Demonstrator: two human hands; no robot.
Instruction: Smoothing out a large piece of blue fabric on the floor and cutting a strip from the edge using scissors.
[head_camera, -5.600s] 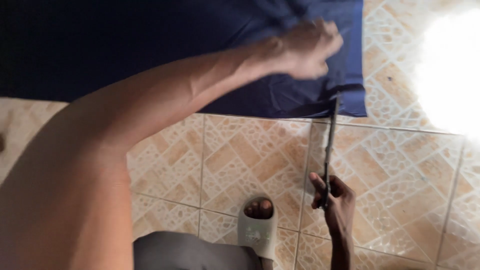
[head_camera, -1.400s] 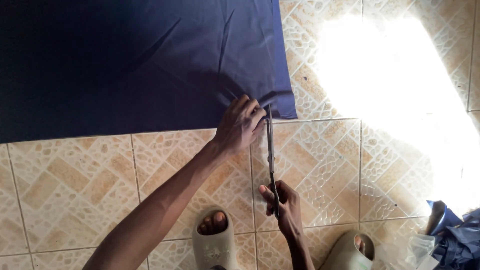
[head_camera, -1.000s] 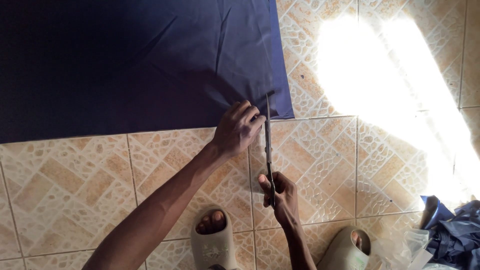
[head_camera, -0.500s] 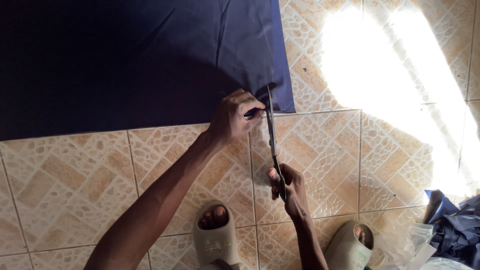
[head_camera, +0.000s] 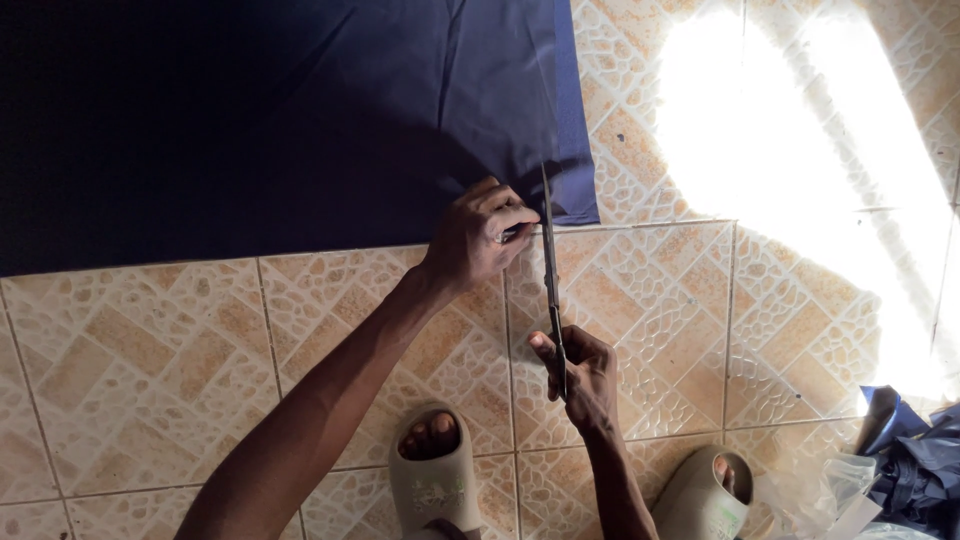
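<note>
Compared with half a second ago: scissors (head_camera: 551, 280) pushed a little deeper past the lower edge of the dark blue cloth (head_camera: 300, 110), tips now well inside the fabric near its right-hand border; left hand (head_camera: 478, 238) much as before, at the same spot on the hem; bundle of blue material (head_camera: 915, 470) at bottom right barely shifted.

Left hand curled tight, fingers pinching the cloth's lower edge just left of the blades; right hand (head_camera: 580, 375) closed around the scissor handles, thumb through or over one loop, which exactly cannot be told; blades seen edge-on as one thin dark line, so open or closed cannot be told.

Cloth smooth, thin, slightly glossy, lying flat on the floor with a few soft creases fanning from the pinch; a narrow hemmed strip down its right side. Floor (head_camera: 130, 350) of square glazed tiles, tan and cream, pebble-and-diamond pattern, pale grout lines; a hard patch of sunlight at upper right. Sandals (head_camera: 435, 480) chunky, moulded, pale grey-green, open-toed.

Counted: one cloth; one pair of scissors; two hands; two sandals; one crumpled blue bundle beside clear plastic wrap (head_camera: 810, 495).
</note>
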